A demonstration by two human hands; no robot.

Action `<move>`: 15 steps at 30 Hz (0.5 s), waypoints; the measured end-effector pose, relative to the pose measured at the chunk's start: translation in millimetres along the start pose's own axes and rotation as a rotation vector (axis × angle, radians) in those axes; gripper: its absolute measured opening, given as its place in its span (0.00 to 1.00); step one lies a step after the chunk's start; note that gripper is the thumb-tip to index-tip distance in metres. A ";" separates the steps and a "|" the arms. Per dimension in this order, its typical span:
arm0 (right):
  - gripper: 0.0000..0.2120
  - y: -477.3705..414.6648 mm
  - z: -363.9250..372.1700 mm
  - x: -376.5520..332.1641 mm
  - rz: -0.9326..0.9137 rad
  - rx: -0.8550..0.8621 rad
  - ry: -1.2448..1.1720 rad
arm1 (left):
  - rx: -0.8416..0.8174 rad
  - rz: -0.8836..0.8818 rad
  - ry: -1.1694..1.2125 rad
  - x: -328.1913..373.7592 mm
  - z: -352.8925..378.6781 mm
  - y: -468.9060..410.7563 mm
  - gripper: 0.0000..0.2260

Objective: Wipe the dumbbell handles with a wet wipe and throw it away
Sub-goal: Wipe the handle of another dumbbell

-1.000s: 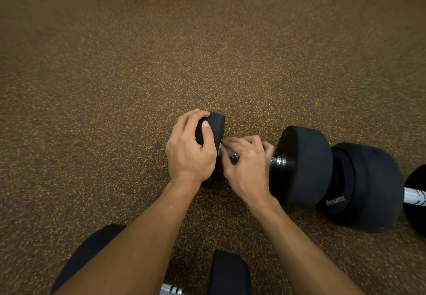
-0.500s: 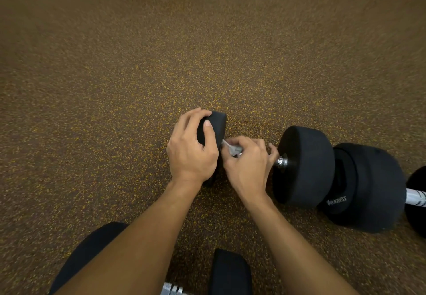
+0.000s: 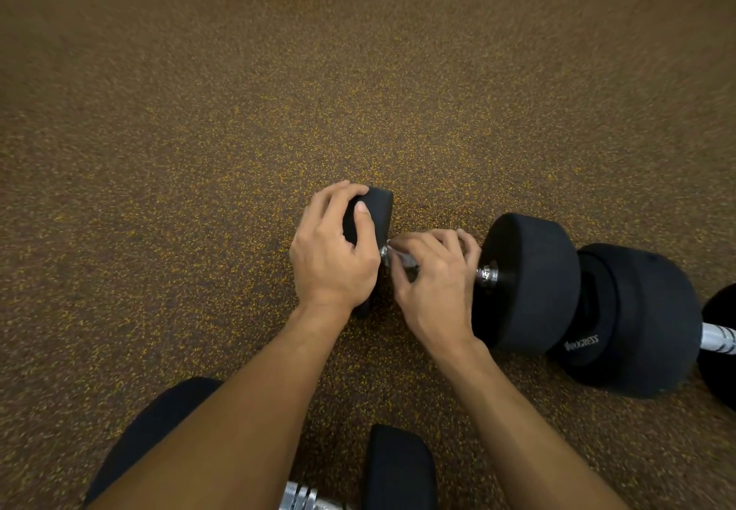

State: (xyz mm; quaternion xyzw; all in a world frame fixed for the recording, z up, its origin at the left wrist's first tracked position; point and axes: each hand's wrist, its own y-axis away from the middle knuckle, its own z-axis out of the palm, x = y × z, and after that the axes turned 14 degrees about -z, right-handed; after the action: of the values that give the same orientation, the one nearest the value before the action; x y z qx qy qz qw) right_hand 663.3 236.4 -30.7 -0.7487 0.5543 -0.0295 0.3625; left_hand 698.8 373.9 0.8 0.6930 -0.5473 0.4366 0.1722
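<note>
Left hand [image 3: 332, 248] is gripping the dumbbell [image 3: 525, 282] by one end, right hand [image 3: 436, 282] is clasping the wipe [image 3: 400, 258] round its handle [image 3: 486, 273] — mid-wipe, the next dumbbell [image 3: 637, 322] probably waiting.

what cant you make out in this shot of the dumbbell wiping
All in the head view:
- wet wipe: mostly hidden inside the right hand; only a pale sliver shows.
- handle: covered by that hand except its chrome end.
- left weight head: largely behind the left hand.
- second dumbbell: its far head cut off by the right edge.
- nearest dumbbell: cut off by the bottom edge.
</note>
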 end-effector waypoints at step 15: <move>0.04 9.6 -9.3 17.5 -0.088 0.069 0.033 | -0.001 -0.004 -0.004 -0.8 0.9 0.3 0.14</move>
State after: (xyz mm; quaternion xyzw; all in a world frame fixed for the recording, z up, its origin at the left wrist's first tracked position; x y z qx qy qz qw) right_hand 658.2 215.6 -35.6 -0.7588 0.5252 -0.0769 0.3775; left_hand 698.9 373.6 -0.3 0.6949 -0.5464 0.4346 0.1726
